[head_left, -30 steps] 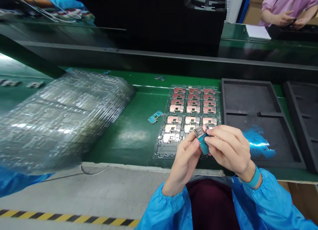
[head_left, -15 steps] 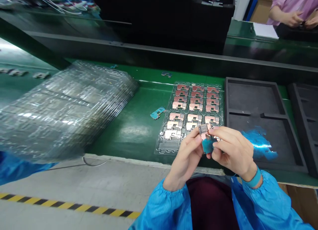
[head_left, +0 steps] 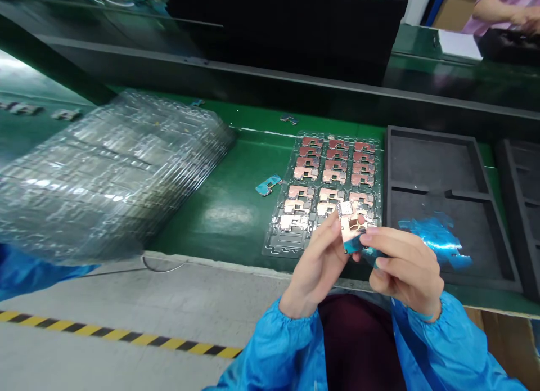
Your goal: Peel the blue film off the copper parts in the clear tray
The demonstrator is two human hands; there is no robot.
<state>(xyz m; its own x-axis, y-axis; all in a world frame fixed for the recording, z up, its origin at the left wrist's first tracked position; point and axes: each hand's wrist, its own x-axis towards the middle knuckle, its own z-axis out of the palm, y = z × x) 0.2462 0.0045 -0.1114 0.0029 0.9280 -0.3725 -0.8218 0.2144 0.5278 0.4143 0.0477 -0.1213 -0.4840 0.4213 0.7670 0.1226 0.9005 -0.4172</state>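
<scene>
My left hand (head_left: 318, 261) grips a small circuit board (head_left: 346, 229) by its left edge, fingers partly behind it. The upper part of the board shows bare copper colour with a metal card slot; blue film (head_left: 353, 245) covers its lower end. My right hand (head_left: 407, 270) is closed at the board's lower right, pinching the loose end of that film. Behind my hands lies a clear plastic tray (head_left: 287, 247) with rows of similar copper-coloured boards. Left of the tray rests a board covered in blue film (head_left: 269, 185).
A tall stack of clear trays (head_left: 105, 171) stands on the left. On the right, a black foam tray (head_left: 430, 133) holds crumpled blue film (head_left: 441, 239). Another board (head_left: 289, 120) lies near the back ledge. A co-worker's arm (head_left: 498, 8) shows at the top right.
The blue film has come away from the upper part of the board, baring copper there. My right hand has moved slightly down and right, away from the board.
</scene>
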